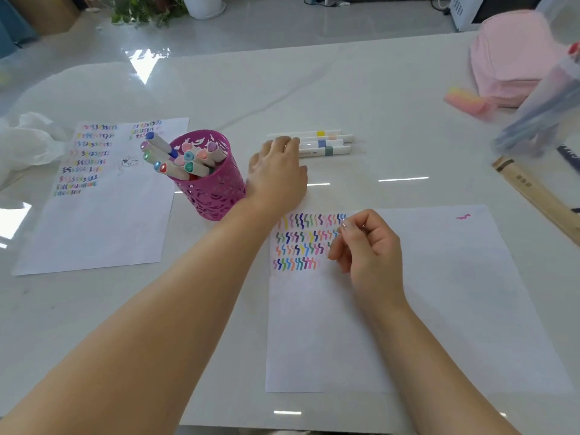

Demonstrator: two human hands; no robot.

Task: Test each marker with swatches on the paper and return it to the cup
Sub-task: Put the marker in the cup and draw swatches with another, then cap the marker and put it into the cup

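A glossy white bench (392,98) is carrying two sheets of paper. The near white sheet with four rows of coloured squiggle swatches (439,293) is lying toward the bench's near edge, and the right hand (368,246) is resting on it just beside the swatches, fingers loosely curled inward with thumb and forefinger pinched together; whether anything is held between them cannot be told.

The left hand (277,171) is reaching across toward the middle of the bench, palm down and fingers spread, its fingertips touching the near ends of four white markers with coloured bands (326,142) that are lying side by side on the bench. It is not closing around any of them.

Just beside the left wrist, a magenta perforated metal pen cup (216,189) is standing upright, holding a cluster of white markers with coloured end caps (179,157) that are leaning toward the left edge of the bench.

A second white sheet covered in small swatches (94,199) is lying toward the left edge. A pink fabric bag (514,58) is sitting at the far right corner, with a pink and yellow eraser-like block (467,100) just beside it.
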